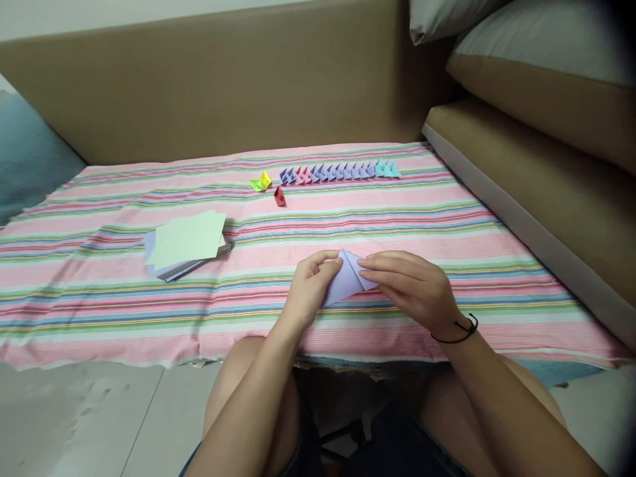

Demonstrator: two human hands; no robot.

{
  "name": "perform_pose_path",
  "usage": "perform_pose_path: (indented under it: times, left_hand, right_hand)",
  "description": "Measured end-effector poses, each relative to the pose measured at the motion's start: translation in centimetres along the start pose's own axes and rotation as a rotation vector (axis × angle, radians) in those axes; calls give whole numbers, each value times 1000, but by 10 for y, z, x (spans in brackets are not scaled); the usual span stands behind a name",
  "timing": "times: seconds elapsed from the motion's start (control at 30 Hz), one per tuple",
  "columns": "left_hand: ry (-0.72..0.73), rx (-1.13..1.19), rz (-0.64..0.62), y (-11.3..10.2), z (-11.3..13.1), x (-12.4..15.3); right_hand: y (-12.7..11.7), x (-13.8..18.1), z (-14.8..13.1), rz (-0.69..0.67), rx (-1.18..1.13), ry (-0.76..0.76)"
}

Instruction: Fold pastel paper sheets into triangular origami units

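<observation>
A lilac sheet of paper [342,285], partly folded with a slanting flap, is held just above the striped cloth. My left hand [315,275] pinches its upper left edge between thumb and fingers. On the other side, my right hand [415,281] grips the folded right part, fingers pressed together on it; a black cord circles that wrist. Farther back lies a row of folded paper pieces [342,172] in purple, pink and turquoise. Close to the row's left end sit a yellow-green folded piece [261,182] and a small red one [279,197].
A stack of paper sheets [189,238], pale green on top, lies to the left. Pink striped cloth [124,318] covers the seat. Behind rises a brown backrest [223,86]; cushions [536,165] are piled at the right, and a blue cushion [34,152] is at the far left.
</observation>
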State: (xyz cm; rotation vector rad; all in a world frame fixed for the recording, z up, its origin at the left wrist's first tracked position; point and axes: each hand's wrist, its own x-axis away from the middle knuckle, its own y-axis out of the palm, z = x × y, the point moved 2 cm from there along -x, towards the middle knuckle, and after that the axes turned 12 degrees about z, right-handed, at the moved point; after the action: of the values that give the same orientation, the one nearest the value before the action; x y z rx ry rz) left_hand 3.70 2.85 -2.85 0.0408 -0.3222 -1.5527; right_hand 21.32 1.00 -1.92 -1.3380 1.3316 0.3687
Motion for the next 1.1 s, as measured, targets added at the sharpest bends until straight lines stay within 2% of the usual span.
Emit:
perform_pose_path:
  times: [0.33,0.53,0.6,0.73,0.97,1.1]
  left_hand:
    - [105,-202,148,-4,1,-3]
    - [235,-269,228,-5,1,-2]
    - [208,-262,237,-6,-1,-2]
    - [62,-177,170,-5,-4,-3]
    - [59,-173,232,-6,-2,-2]
    - [-70,-54,116,-1,-1,1]
  right_hand:
    - [1,0,-1,-15,-78,17]
    - [2,0,-4,-28,-96,28]
    - [2,0,-4,-40,-96,25]
    - [2,0,-2,-24,-81,19]
    - [2,0,-2,-51,-74,4]
    - [3,-1,-2,-76,-70,-11]
